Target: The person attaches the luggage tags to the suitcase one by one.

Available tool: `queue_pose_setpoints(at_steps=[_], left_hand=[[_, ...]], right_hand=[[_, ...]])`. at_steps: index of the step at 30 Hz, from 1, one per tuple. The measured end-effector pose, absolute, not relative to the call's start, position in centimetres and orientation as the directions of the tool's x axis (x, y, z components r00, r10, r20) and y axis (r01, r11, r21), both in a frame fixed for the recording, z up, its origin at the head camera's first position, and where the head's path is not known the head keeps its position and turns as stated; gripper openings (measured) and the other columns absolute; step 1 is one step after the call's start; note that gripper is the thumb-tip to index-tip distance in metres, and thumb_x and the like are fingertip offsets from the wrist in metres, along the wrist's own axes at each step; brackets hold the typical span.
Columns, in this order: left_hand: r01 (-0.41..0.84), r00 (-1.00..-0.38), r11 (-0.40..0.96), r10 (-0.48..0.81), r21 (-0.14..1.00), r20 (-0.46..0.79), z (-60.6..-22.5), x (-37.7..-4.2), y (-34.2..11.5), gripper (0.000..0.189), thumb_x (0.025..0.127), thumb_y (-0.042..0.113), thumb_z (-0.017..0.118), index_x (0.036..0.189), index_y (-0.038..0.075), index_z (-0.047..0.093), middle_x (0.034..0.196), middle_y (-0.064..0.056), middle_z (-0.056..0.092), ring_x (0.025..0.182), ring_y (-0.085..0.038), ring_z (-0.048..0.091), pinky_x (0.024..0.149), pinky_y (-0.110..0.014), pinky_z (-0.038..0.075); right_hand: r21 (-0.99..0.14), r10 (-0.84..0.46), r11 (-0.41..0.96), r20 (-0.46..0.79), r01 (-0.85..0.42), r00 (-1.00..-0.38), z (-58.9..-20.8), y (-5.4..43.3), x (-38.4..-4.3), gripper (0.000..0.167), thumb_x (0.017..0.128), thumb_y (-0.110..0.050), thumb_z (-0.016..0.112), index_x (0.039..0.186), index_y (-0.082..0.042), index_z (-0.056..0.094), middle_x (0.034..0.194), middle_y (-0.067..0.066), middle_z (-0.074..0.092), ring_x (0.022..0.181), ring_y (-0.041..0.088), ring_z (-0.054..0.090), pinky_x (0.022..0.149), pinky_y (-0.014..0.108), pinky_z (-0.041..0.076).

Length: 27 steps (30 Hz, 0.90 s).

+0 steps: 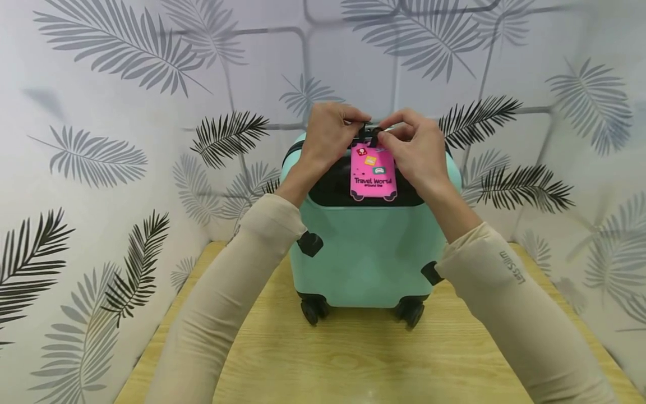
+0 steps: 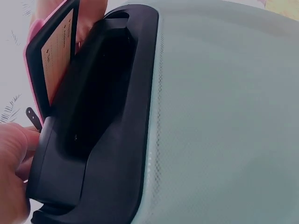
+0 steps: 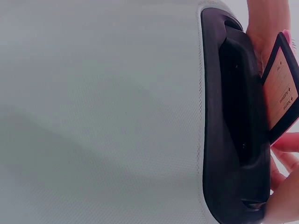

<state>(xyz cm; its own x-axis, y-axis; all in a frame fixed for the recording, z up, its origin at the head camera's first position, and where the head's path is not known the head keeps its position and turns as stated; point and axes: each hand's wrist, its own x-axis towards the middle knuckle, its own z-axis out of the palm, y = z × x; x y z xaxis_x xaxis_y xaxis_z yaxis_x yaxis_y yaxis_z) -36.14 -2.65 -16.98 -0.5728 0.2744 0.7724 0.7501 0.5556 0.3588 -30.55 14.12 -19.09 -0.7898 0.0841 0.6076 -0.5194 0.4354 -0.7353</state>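
A mint-green suitcase point(image 1: 365, 252) stands upright on its black wheels. Against its black top handle point(image 1: 328, 188) leans a pink luggage tag point(image 1: 373, 175) printed "Travel World", hung by a black strap point(image 1: 374, 138). With thumb and forefinger my left hand point(image 1: 328, 132) pinches one part of the strap, from the left side. My right hand point(image 1: 418, 150) pinches the strap's other part, just above the tag. In the left wrist view a holed strap end point(image 2: 32, 117) sticks up beside the left fingers. The tag's back holds an orange name card point(image 3: 280, 86); fingertips are partly hidden.
The suitcase rests on a wood-grain table point(image 1: 353, 365). Behind and on both sides rises a pale wall covering point(image 1: 151, 129) with a leaf pattern, close to the table's edges. Black corner pieces point(image 1: 310, 244) jut from the suitcase.
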Motion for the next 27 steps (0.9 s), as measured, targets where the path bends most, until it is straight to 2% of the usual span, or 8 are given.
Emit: queue_pose_setpoints(at_steps=[9, 17, 27], left_hand=[[0.713, -0.581, 0.644, 0.318, 0.279, 0.749, -16.83, -35.7, -2.57, 0.021, 0.099, 0.004, 0.066, 0.108, 0.011, 0.084, 0.101, -0.004, 0.08, 0.095, -0.017, 0.074, 0.076, -0.025, 0.054], [0.719, -0.556, 0.656, 0.347, 0.228, 0.755, -17.19, -35.52, -2.5, 0.021, 0.099, 0.003, 0.066, 0.107, 0.01, 0.084, 0.101, -0.005, 0.08, 0.095, -0.018, 0.074, 0.08, -0.028, 0.056], [0.757, -0.515, 0.631, 0.417, 0.169, 0.749, -17.31, -35.59, -2.47, 0.022, 0.099, 0.003, 0.064, 0.105, 0.009, 0.084, 0.098, -0.007, 0.08, 0.091, -0.019, 0.073, 0.079, -0.028, 0.054]], right_hand=[[-0.76, 0.078, 0.375, 0.596, -0.531, -0.799, -19.01, 14.12, -30.35, 0.005, 0.097, -0.012, 0.07, 0.102, -0.01, 0.07, 0.085, 0.002, 0.074, 0.08, 0.015, 0.065, 0.067, 0.024, 0.05], [-0.761, 0.081, 0.359, 0.602, -0.54, -0.795, -19.04, 13.96, -30.11, 0.008, 0.098, -0.014, 0.071, 0.103, -0.008, 0.072, 0.086, 0.005, 0.075, 0.082, 0.016, 0.065, 0.068, 0.024, 0.049], [-0.764, 0.088, 0.36, 0.599, -0.536, -0.796, -18.83, 13.99, -30.43, 0.01, 0.098, -0.015, 0.071, 0.103, -0.007, 0.073, 0.086, 0.004, 0.075, 0.085, 0.014, 0.067, 0.071, 0.023, 0.049]])
